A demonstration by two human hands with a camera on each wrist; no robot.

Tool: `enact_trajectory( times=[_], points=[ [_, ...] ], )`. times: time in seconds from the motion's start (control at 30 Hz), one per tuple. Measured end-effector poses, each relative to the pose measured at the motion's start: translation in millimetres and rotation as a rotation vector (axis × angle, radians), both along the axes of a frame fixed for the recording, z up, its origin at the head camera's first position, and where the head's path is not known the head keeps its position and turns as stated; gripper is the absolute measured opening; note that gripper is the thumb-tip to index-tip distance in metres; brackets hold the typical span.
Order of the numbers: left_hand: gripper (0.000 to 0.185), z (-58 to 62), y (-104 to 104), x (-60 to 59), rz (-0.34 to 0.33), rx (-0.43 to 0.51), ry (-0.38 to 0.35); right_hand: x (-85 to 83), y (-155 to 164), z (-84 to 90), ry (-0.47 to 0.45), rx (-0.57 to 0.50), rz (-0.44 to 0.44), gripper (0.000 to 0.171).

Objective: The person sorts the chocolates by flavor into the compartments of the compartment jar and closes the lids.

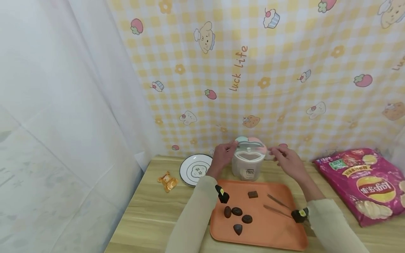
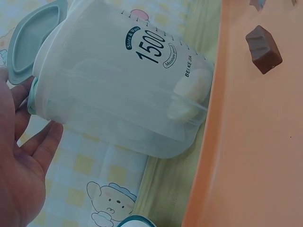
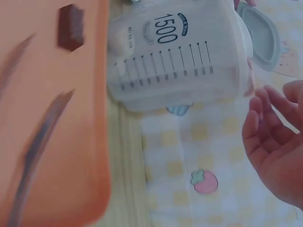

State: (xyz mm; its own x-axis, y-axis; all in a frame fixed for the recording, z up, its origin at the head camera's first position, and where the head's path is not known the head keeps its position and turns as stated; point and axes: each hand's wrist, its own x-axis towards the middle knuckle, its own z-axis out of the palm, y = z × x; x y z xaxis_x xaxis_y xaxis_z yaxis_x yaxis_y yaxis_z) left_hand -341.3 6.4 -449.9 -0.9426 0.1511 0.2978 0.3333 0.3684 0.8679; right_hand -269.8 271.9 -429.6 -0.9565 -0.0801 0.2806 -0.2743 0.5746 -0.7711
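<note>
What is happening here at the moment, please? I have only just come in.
Someone is at a clear container, which stands behind an orange tray. The left hand touches the edge of its lid, while the right hand is at the other side. The flaps are raised, and something pale lies at the bottom inside. On the tray are five brown pieces, probably chocolates, and metal tongs.

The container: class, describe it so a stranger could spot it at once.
Find the orange tray. Just beyond its far edge, between left hand and right hand, stands a translucent container; unlike the plate, it is tall and marked 1500.
</note>
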Motion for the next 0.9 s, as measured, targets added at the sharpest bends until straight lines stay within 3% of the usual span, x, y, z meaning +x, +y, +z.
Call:
enact_trajectory(
  times=[0.13,0.27,0.63,0.9],
  points=[
    [0.056,0.3,-1,-0.2,0.018,-0.016,-0.006,-18.7,-11,8.0,-0.015,-0.022,-0.034,0.047],
    [0.058,0.8,-2,-0.6,0.02,-0.033,-0.009,-26.8,-18,10.7,-0.038,-0.013,-0.046,0.05],
    [0.058,2.7,-1,0.4,0.026,-0.051,-0.07,-30.3,-22,7.8,-0.085,-0.054,-0.044,0.054],
    [0.059,8.0,-7,3.3,-0.035,-0.06,-0.075,-28.9,-18,9.8,-0.092,-0.033,-0.007,0.056]
  ],
)
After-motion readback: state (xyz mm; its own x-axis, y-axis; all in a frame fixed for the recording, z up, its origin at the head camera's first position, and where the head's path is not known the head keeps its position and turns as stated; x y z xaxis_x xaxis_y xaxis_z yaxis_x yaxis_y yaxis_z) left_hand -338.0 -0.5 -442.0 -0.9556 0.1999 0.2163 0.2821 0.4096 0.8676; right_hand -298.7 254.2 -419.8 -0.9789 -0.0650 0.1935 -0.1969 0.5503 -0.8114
